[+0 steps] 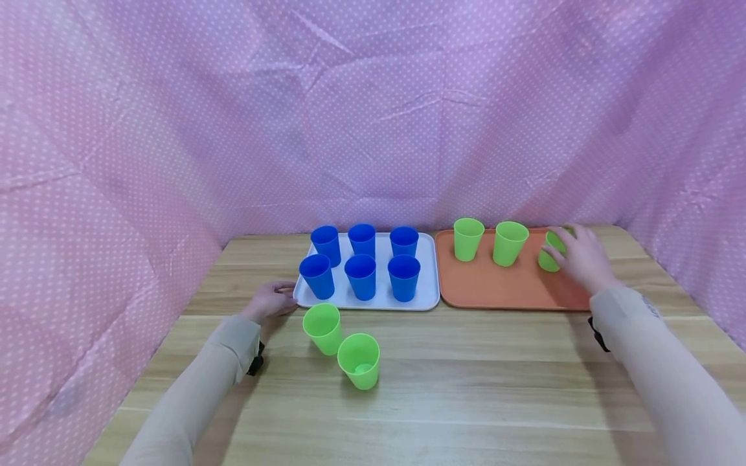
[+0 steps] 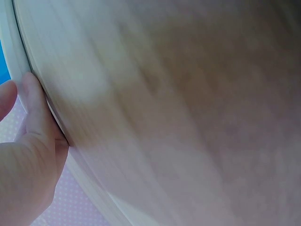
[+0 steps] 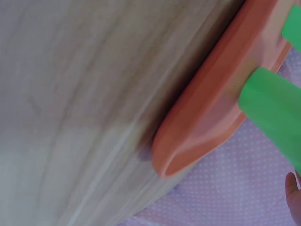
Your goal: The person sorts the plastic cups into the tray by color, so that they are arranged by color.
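Note:
My right hand holds a green cup at the right of the orange tray, fingers spread around it from above. In the right wrist view a fingertip shows at the upper end of that green cup, whose base is on the tray. At the left end of the white tray, my left hand grips the edge. Its thumb and a finger lie on either side of the rim in the left wrist view.
Several blue cups stand in two rows on the white tray. Two more green cups, one left and one middle, stand on the orange tray. Another two, one farther and one nearer, stand on the wooden table. Pink dotted cloth hangs behind.

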A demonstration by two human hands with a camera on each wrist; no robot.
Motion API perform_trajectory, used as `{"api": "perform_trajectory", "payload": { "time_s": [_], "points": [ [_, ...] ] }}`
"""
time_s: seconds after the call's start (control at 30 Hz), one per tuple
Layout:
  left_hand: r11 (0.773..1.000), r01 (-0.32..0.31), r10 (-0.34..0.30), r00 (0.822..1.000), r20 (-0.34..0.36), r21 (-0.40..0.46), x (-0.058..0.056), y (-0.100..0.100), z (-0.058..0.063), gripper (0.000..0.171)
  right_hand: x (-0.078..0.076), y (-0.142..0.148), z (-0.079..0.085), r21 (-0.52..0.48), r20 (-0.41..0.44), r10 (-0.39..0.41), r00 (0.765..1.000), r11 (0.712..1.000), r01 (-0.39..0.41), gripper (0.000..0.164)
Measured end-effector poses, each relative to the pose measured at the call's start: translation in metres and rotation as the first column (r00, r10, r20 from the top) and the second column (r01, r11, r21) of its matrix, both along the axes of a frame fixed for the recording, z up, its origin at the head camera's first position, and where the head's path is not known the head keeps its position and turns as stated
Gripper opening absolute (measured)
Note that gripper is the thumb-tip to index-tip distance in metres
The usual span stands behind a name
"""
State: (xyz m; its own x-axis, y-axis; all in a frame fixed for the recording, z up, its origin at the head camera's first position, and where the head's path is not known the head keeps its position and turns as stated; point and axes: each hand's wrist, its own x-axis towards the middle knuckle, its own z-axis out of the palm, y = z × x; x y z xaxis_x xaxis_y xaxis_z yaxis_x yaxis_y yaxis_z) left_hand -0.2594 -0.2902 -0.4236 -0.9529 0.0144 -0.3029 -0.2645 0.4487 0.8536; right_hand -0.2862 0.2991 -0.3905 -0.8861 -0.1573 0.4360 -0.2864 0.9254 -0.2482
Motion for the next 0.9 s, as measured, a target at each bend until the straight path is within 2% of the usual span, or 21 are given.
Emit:
{"api": "perform_trajectory", "payload": {
  "time_s": [0.2,0.53,0.9],
  "points": [
    [1.000,-0.002,0.002,1.000,-0.016,-0.013,0.0013,0.0006,0.0001,0.051,-0.0030,0.0001,0.0008,0.010,0.047,-0.011,0.999,1.000,0.011,0.046],
    [1.000,-0.010,0.010,0.999,-0.032,0.011,0.0028,0.0008,0.0002,0.051,-0.0083,0.0019,0.0040,0.022,0.118,-0.020,0.993,1.000,0.017,0.053],
    [1.000,-0.009,0.009,1.000,-0.029,0.016,0.0024,-0.0003,-0.0008,0.053,-0.0073,0.0027,0.0035,0.023,0.091,0.000,0.996,1.000,-0.002,0.051]
  ]
}}
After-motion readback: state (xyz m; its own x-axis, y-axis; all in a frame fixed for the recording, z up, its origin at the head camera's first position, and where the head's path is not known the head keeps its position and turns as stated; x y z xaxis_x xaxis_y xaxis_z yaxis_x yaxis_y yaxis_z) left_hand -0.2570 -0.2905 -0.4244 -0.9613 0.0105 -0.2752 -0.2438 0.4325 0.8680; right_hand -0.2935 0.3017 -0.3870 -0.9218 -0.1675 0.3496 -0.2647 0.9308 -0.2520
